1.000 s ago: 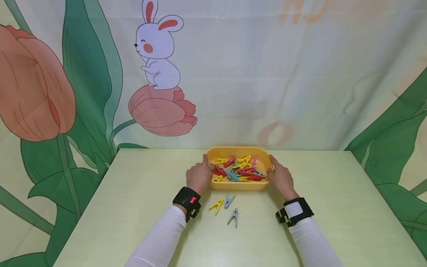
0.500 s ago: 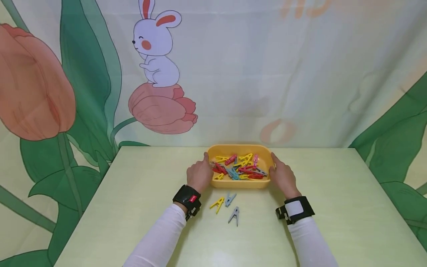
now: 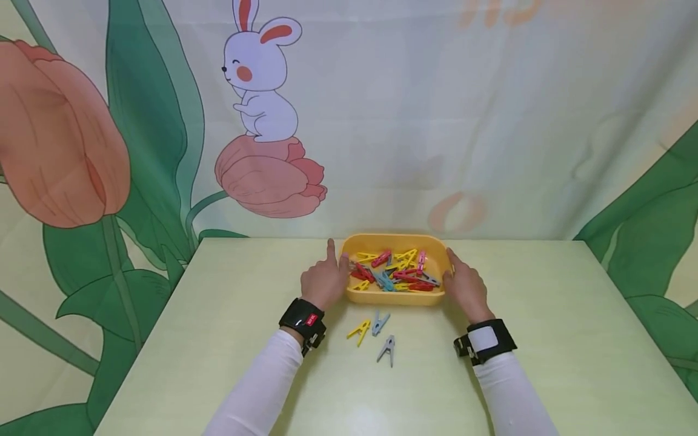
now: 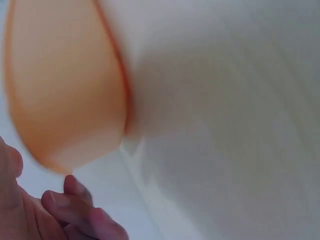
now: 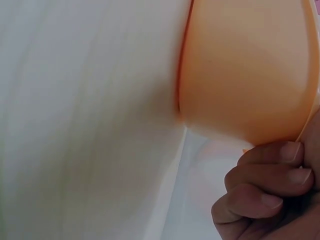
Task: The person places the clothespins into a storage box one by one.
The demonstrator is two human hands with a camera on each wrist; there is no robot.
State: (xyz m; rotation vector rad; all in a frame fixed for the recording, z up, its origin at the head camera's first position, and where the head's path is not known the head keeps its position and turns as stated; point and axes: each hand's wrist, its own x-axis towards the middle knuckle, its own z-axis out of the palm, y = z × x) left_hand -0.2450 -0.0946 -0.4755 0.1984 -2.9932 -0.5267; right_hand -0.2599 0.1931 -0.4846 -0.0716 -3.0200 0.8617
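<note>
A yellow plastic tray with several coloured clothespins in it stands at the table's far edge. At its left end is my left hand, index finger pointing forward and thumb beside the tray wall. In the left wrist view, the fingers of that hand are apart from the thumb, just below the tray's end. My right hand holds the tray's right end, and the right wrist view has its fingers curled at the wall. Nearer than the tray lie a yellow clothespin, a light blue clothespin and a grey clothespin.
The pale table ends at a hanging cloth backdrop printed with a rabbit and tulips, right behind the tray. A black wrist strap is on the left wrist, another strap on the right.
My left hand has loosened from the tray's end, its index finger now straightened forward. The right hand keeps its place, and the whole view has shifted slightly.
</note>
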